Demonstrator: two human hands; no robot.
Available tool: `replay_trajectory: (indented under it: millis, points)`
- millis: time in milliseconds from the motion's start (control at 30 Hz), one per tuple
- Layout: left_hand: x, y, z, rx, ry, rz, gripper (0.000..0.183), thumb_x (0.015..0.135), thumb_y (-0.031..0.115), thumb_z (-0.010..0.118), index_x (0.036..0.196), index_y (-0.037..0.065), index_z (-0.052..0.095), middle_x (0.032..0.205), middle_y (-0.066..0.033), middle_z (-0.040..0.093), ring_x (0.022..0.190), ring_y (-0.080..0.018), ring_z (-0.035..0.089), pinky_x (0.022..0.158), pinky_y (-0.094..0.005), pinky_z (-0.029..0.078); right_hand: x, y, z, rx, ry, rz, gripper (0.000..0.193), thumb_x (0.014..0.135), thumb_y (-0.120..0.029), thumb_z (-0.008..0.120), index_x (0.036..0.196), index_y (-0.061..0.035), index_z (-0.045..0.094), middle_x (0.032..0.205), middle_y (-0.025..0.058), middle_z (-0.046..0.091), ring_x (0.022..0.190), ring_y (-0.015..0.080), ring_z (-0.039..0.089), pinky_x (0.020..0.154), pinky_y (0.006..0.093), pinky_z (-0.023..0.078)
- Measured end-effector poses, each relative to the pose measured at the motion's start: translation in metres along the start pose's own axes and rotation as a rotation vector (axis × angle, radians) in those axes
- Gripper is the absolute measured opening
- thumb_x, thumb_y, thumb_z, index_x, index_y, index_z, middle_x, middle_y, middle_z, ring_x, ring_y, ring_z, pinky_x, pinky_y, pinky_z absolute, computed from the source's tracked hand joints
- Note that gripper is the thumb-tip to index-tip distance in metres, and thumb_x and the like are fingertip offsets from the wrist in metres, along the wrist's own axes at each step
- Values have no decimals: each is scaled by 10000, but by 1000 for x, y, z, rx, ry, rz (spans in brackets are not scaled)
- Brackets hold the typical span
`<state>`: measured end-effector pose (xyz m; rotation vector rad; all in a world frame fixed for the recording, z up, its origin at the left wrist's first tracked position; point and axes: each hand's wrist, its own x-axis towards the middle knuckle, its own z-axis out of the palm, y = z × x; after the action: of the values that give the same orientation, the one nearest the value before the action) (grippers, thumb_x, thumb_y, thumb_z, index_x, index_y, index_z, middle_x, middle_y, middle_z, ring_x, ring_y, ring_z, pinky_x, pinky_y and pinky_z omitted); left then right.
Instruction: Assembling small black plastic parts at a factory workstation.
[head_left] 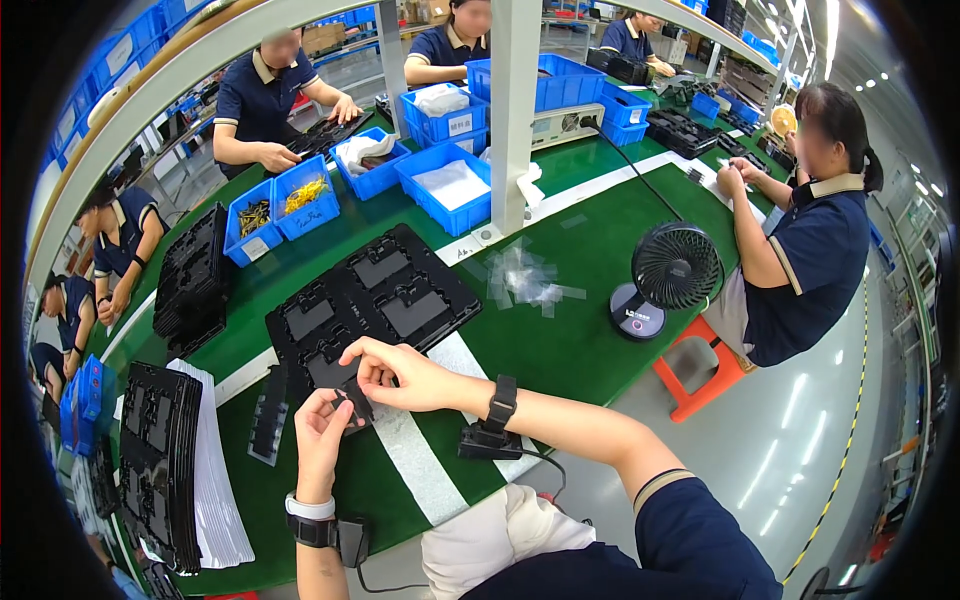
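My left hand [322, 432] pinches a small black flat part [354, 404] between thumb and fingers, above the near edge of the table. From the right, my right hand [408, 378] reaches in with its fingers closed at the part's upper edge. Whether those fingertips grip the part itself or something thin on it is hidden. Just beyond my hands lies a black moulded tray [352, 318] with grey rectangular pieces in its recesses. Left of my hands rests a narrow black strip [267, 420] with clear edges.
A black desk fan [677, 265] stands at right. Clear tape pieces [525, 277] stick to the green table [590, 235]. Stacked black trays [160, 460] and white sheets [215, 480] lie at left. Blue bins [445, 187] line the back by a post [513, 110]. Several co-workers sit around.
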<state>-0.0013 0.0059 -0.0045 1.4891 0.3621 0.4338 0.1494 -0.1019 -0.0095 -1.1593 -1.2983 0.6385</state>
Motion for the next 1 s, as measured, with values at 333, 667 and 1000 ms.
replay_trajectory:
  millis: [333, 667, 1000]
  points:
    - [0, 0, -3, -7, 54, 6, 67, 812, 29, 563, 868, 30, 526, 769, 2, 558, 686, -59, 533, 642, -191, 435, 1, -6, 2, 22, 9, 43, 427, 724, 19, 545, 1119, -45, 395, 641, 41, 554, 590, 105, 543, 561, 238, 438]
    - [1, -2, -3, 43, 68, -4, 62, 818, 62, 573, 864, 39, 538, 714, 27, 538, 660, -32, 505, 602, -177, 410, 0, -3, 0, 0, 24, 30, 349, 762, -23, 555, 1079, -55, 412, 709, 16, 569, 602, 59, 516, 540, 200, 410]
    - [0, 4, 1, 37, 15, -16, 78, 841, 79, 543, 904, 36, 526, 821, -3, 565, 723, -59, 558, 618, -190, 468, 2, 3, 3, -59, 67, 30, 101, 759, -29, 571, 848, -29, 524, 723, 17, 580, 642, 69, 541, 529, 201, 412]
